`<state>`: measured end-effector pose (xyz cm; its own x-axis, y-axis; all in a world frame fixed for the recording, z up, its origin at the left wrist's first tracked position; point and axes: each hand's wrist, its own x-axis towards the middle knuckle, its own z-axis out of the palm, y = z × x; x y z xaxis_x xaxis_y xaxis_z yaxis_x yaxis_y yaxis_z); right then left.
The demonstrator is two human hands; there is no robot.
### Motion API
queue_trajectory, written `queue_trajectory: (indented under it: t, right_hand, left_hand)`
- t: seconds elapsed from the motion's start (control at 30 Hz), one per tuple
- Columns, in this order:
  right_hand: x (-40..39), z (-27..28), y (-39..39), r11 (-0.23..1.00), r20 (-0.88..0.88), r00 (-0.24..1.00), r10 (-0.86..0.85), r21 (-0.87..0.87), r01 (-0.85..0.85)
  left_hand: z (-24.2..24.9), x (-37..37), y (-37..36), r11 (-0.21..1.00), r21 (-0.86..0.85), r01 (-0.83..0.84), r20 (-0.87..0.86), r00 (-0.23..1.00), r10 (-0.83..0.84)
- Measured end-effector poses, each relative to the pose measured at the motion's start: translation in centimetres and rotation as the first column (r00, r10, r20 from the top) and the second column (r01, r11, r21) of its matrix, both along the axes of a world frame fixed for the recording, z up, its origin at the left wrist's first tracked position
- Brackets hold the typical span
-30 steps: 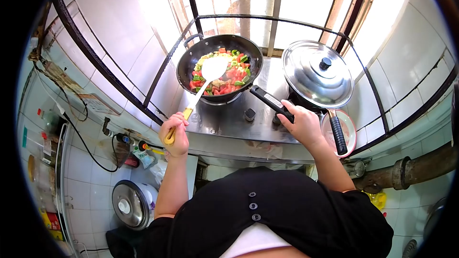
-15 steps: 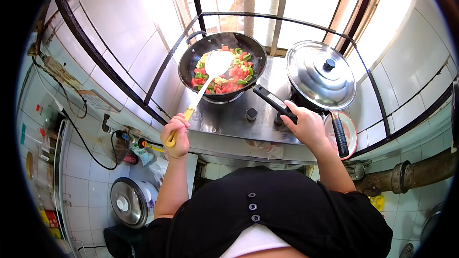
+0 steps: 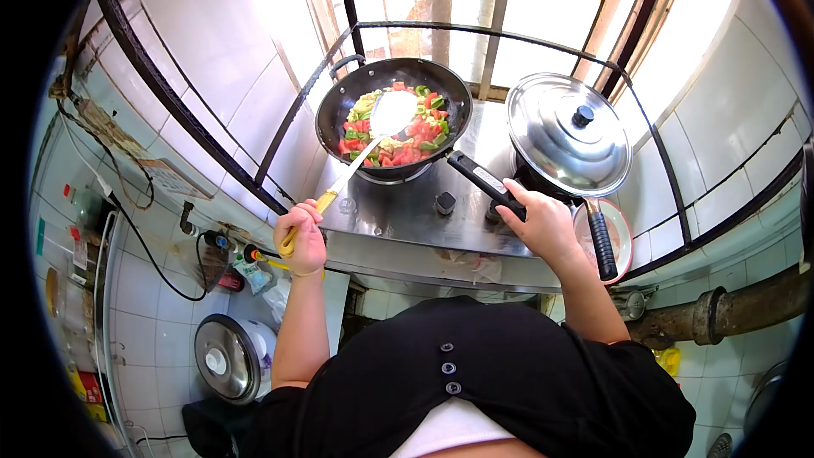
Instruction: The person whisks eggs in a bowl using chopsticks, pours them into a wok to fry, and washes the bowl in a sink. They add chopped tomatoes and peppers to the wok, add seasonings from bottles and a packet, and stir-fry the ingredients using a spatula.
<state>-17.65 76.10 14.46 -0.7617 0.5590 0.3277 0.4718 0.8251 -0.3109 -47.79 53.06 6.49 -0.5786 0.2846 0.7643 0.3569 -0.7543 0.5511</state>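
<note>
My left hand (image 3: 301, 239) is closed round the yellow handle of a spatula (image 3: 349, 171). Its broad pale blade, bright with glare, lies over the food in a black wok (image 3: 333, 123). Chopped red and green vegetables (image 3: 431, 129), with some yellowish pieces, cover the bottom of the wok. The wok sits on the left burner, its long black handle pointing toward me. My right hand (image 3: 545, 222) grips the end of that wok handle (image 3: 485, 180).
A steel-lidded pan (image 3: 564, 136) stands on the right of the stove (image 3: 386, 219), its black handle (image 3: 603, 242) sticking out toward me over a red-rimmed bowl (image 3: 623, 233). A dark metal rail (image 3: 487, 30) curves behind. A lidded cooker (image 3: 227, 359) stands at lower left.
My left hand has shifted a little left with the spatula handle lowered to a flatter slant. The blade has moved slightly right across the food. My right hand and the wok barely differ.
</note>
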Motion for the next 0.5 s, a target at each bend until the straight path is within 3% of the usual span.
queue_trajectory:
  t: [0.23, 0.5]
  right_hand:
    - [0.0, 0.0, 0.1, 1.0, -0.01, 1.0, 0.01, -0.009, -0.01]
    - [0.0, 0.1, 0.2, 1.0, -0.001, 1.0, 0.02, -0.001, -0.02]
  left_hand:
    - [0.7, 1.5, 0.5, 0.989, -0.072, -0.131, -0.151, 0.981, 0.119]
    - [1.3, 1.8, 0.7, 0.992, -0.044, -0.115, -0.114, 0.987, 0.109]
